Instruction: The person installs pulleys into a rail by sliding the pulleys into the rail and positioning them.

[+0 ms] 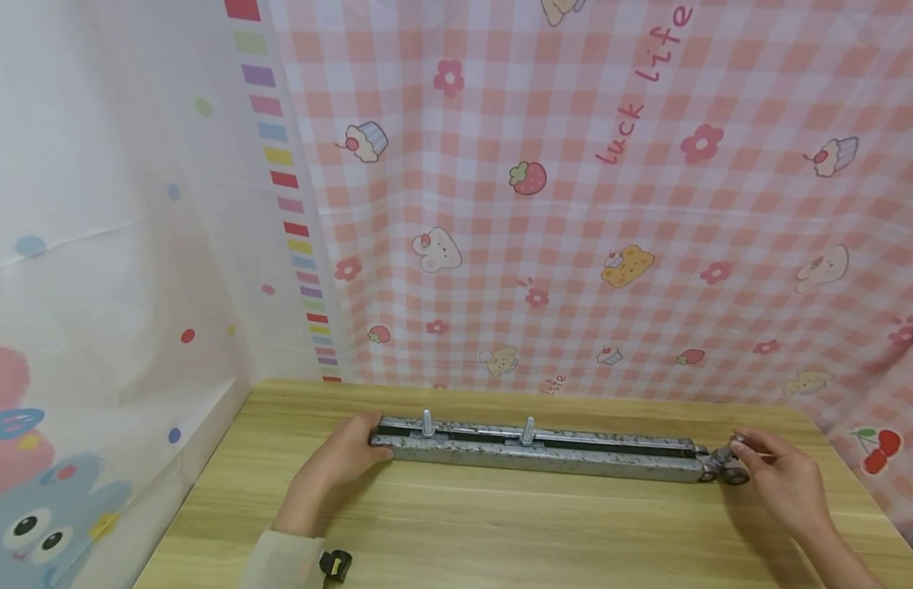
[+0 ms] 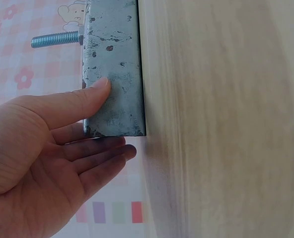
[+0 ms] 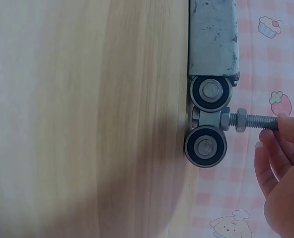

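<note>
A long, scuffed metal rail (image 1: pixel 545 463) with a slot along its top lies across the wooden table. My left hand (image 1: pixel 346 452) grips its left end, thumb (image 2: pixel 95 96) on the near face and the other fingers around the far side and end. Two threaded bolts (image 1: pixel 528 430) stand up out of the slot. At the right end, my right hand (image 1: pixel 791 487) pinches the threaded bolt (image 3: pixel 258 122) of a roller trolley (image 3: pixel 206 119). One visible wheel (image 3: pixel 210 90) sits right at the rail's end; the other (image 3: pixel 205 147) is outside it.
The wooden table (image 1: pixel 501 532) meets a pink checked curtain (image 1: pixel 486 221) at the back. A white printed curtain (image 1: pixel 118 204) hangs on the left. A small black object (image 1: pixel 335 564) is beside the left sleeve (image 1: pixel 280 560).
</note>
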`<state>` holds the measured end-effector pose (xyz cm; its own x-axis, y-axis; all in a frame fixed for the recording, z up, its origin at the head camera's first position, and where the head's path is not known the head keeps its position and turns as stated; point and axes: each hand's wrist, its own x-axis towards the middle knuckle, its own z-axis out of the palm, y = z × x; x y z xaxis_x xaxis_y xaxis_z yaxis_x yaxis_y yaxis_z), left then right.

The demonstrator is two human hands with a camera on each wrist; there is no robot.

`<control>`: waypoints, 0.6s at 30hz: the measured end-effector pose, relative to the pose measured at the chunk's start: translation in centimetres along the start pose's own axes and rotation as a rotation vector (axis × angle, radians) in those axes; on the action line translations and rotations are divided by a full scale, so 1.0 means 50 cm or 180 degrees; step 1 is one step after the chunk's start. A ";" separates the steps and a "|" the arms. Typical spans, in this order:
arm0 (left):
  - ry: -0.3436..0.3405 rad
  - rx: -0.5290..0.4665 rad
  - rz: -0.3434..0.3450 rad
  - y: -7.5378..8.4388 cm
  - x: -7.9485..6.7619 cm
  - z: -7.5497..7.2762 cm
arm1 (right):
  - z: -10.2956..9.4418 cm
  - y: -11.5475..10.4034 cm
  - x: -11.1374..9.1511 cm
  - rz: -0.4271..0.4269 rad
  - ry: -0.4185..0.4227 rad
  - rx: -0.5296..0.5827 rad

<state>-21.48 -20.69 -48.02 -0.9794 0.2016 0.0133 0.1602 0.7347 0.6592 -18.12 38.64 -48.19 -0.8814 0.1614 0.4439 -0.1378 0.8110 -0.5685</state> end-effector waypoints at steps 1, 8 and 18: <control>0.0001 0.0011 0.0009 0.000 0.000 0.000 | 0.000 -0.001 0.000 0.0004 -0.0011 -0.0004; -0.0001 0.0027 0.0021 -0.002 0.000 0.000 | 0.002 0.000 0.003 0.0021 -0.0074 -0.0018; 0.0016 -0.0009 -0.0006 0.001 0.000 0.000 | 0.009 -0.007 0.004 -0.0166 0.0011 0.0065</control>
<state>-21.47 -20.67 -47.98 -0.9803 0.1969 0.0158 0.1580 0.7333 0.6613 -18.46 38.15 -48.21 -0.8712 0.1212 0.4758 -0.1927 0.8068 -0.5585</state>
